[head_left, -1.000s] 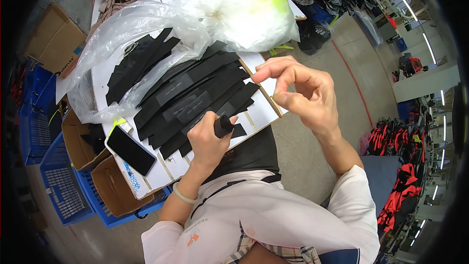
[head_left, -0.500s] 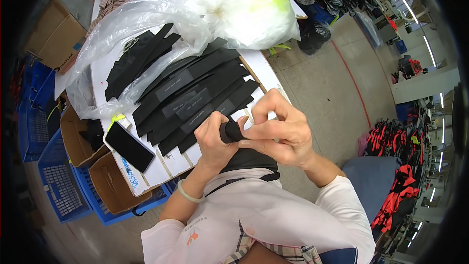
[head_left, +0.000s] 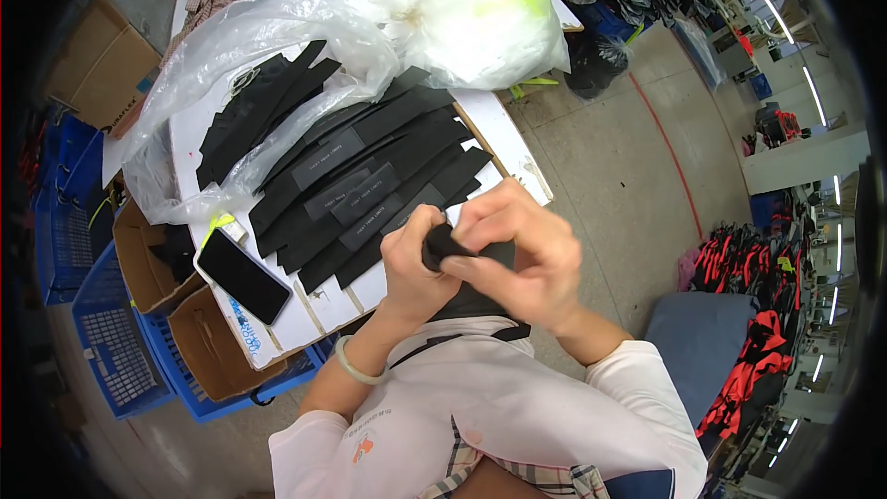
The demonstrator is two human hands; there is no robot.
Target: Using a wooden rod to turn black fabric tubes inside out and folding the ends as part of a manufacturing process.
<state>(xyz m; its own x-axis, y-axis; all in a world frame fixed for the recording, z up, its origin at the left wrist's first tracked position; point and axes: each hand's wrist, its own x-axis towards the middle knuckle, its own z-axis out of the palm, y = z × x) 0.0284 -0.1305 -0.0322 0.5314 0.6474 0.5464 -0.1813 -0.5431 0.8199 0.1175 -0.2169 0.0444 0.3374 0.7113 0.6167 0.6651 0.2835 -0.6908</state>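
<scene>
Close in front of my body, my left hand [head_left: 412, 259] is wrapped around a small coil of black fabric strap [head_left: 443, 248]. My right hand [head_left: 525, 254] closes its thumb and fingers on the near edge of the same coil; part of the coil is hidden by the fingers. Just beyond my hands, overlapping black fabric straps [head_left: 323, 203] with printed patches lie fanned out on the white table [head_left: 314, 319]. A second bunch of black strips [head_left: 263, 111] sits farther left, partly under clear plastic.
A phone [head_left: 243, 275] rests on the table's left corner. Clear plastic sheeting [head_left: 166, 166] and a stuffed white plastic bag [head_left: 453, 23] lie on the far side. Cardboard boxes [head_left: 217, 342] and blue crates [head_left: 115, 346] stand left. Red and black garments [head_left: 762, 351] hang at right.
My right hand has shifted its fingers in and down over the coil, and its raised index finger has curled. The left hand has moved slightly right, still gripping the coil.
</scene>
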